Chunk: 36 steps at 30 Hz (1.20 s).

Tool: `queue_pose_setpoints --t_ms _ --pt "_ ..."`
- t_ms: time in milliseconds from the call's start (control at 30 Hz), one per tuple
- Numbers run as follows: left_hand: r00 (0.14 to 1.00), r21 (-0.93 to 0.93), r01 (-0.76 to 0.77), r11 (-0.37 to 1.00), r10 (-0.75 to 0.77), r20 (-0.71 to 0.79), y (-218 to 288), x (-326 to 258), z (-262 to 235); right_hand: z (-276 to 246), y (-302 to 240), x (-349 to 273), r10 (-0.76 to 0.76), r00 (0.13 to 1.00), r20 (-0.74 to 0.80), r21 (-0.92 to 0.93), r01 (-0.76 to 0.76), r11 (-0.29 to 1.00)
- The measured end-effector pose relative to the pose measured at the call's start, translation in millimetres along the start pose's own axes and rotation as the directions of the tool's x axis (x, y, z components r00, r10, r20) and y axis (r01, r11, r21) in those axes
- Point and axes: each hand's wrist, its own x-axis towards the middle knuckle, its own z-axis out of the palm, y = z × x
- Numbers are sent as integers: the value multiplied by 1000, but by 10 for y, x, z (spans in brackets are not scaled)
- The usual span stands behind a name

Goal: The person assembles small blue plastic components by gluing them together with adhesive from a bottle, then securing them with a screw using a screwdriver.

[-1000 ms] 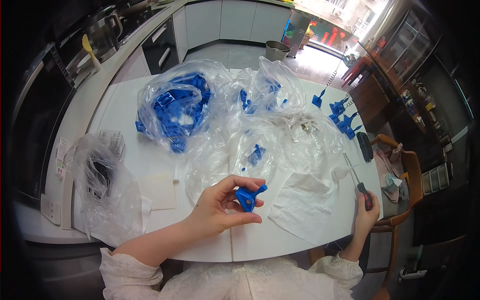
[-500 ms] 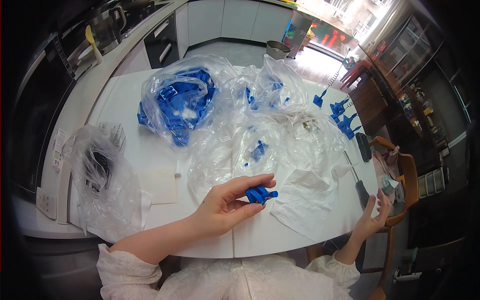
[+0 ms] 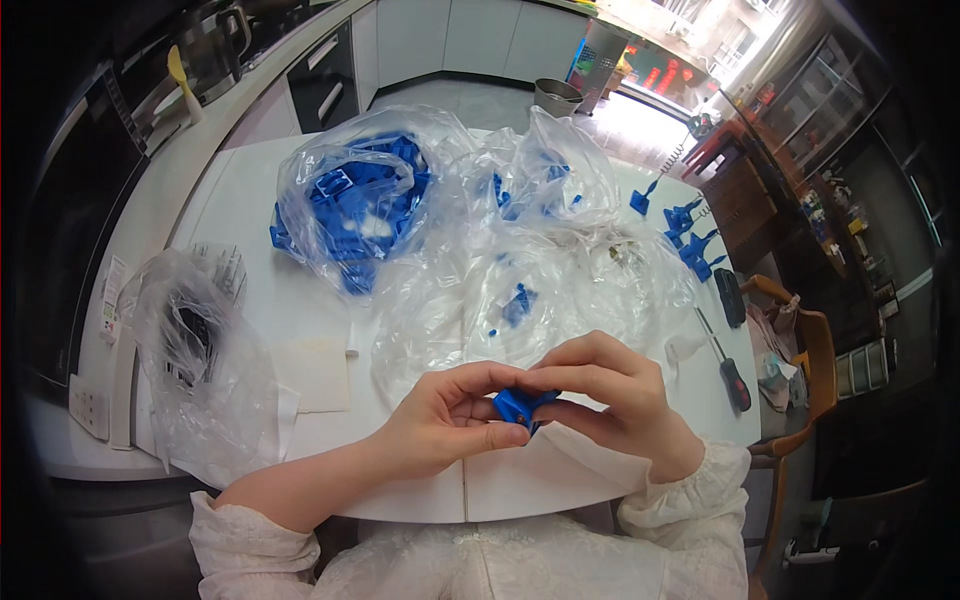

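Note:
A small blue plastic part [image 3: 517,404] is held near the front edge of the white table [image 3: 420,492]. My left hand [image 3: 450,415] grips it from the left between thumb and fingers. From the right, my right hand [image 3: 610,400] closes its fingers on the same part, covering some of it. The fingertips of both hands nearly meet over it. Just beyond my hands lies a clear plastic bag [image 3: 425,325], and small blue pieces [image 3: 518,305] show in the bags there.
A clear bag full of blue parts [image 3: 385,190] stands at the back left. Another plastic bag [image 3: 225,390] with dark contents lies at the left. Several blue pieces with coiled wires [image 3: 692,250], a black box [image 3: 730,297] and a screwdriver [image 3: 735,385] line the right edge, near a wooden chair [image 3: 815,370].
My right hand has come in from the right table edge to the blue part and taken hold of it. My left hand still grips the part in nearly the same place.

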Motion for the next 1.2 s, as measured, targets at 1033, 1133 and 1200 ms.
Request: queue_pose_setpoints --t_ms 1033,1133,1200 --pt "957 -476 53 878 -181 -227 -88 23 -1 439 200 -245 -413 895 -168 -447 305 841" --pt "957 -415 94 905 -197 -214 -29 75 32 394 215 -232 -316 928 -198 -319 244 916" --pt "954 -368 122 922 -211 -212 -14 81 57 318 158 -193 -207 965 -164 -292 153 944"
